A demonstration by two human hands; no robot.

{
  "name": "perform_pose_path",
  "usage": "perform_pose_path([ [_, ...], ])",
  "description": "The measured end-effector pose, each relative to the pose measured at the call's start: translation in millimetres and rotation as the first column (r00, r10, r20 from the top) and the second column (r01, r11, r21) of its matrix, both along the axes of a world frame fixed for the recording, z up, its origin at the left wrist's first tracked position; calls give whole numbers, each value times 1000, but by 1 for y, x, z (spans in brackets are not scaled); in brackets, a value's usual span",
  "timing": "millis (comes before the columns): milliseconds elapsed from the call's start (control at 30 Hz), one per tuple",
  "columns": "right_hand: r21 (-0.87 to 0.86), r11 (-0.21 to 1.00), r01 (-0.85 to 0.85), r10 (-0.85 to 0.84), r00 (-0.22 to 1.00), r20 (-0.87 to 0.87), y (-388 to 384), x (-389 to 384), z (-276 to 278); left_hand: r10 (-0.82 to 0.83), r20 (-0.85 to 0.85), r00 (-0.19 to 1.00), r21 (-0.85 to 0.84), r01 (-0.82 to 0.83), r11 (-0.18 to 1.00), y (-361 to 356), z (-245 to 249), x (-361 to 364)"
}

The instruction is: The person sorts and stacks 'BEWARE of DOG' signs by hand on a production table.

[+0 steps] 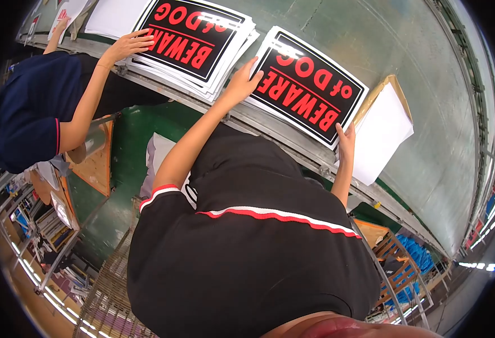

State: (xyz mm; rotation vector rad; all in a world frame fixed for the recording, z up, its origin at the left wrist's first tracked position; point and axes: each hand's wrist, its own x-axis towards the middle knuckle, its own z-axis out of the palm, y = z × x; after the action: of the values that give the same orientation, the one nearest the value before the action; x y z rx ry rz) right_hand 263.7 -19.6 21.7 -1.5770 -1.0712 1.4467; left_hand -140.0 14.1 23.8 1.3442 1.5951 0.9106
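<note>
A black "BEWARE of DOG" sign (306, 84) with red letters and a white border lies upside down to me on the green table, near its front edge. My left hand (242, 83) grips its left edge, fingers closed about the border. At the sign's lower right corner, my right hand (346, 143) holds the edge between thumb and fingers. Whether other sheets lie beneath this sign is hard to tell. To the left is a stack of matching signs (194, 39), its white edges slightly uneven.
White sheets with brown paper (380, 129) lie right of the sign. A co-worker's hand (126, 48) rests on the left stack's edge. More white paper (109, 17) is farther left. A metal rail (284, 135) runs along the table's (422, 84) front.
</note>
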Motion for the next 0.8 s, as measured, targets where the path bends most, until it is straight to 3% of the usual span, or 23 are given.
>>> perform_pose_path([
  [133,9,992,124,-122,958,260,-4,4,-12,0,17,1000,-6,0,1000,0,-2,1],
  [167,143,981,134,-172,938,302,-6,4,-21,-3,13,1000,4,3,1000,0,-3,1],
  [267,167,985,29,-120,817,564,-5,-6,-7,-13,4,1000,33,13,999,0,-7,0],
  [300,81,996,48,-89,760,644,-3,-21,19,-10,3,1000,41,10,999,-1,-6,0],
  [333,227,973,-48,-136,676,724,-6,-7,-4,-10,-8,1000,34,10,999,1,-4,0],
  [400,358,933,-34,-236,692,683,-3,-8,-10,-11,-21,1000,0,11,1000,1,-2,1],
  [467,360,932,40,-276,724,633,0,-3,-23,5,4,1000,6,-5,1000,1,-6,3],
  [600,332,931,152,-306,821,481,3,-3,-25,-20,-17,1000,20,20,1000,1,-12,5],
  [700,214,954,210,-282,874,396,6,-17,-15,-12,24,1000,15,12,1000,3,-14,6],
  [800,227,955,191,-272,868,416,9,-24,-17,-38,-35,999,-8,38,999,2,-10,7],
])
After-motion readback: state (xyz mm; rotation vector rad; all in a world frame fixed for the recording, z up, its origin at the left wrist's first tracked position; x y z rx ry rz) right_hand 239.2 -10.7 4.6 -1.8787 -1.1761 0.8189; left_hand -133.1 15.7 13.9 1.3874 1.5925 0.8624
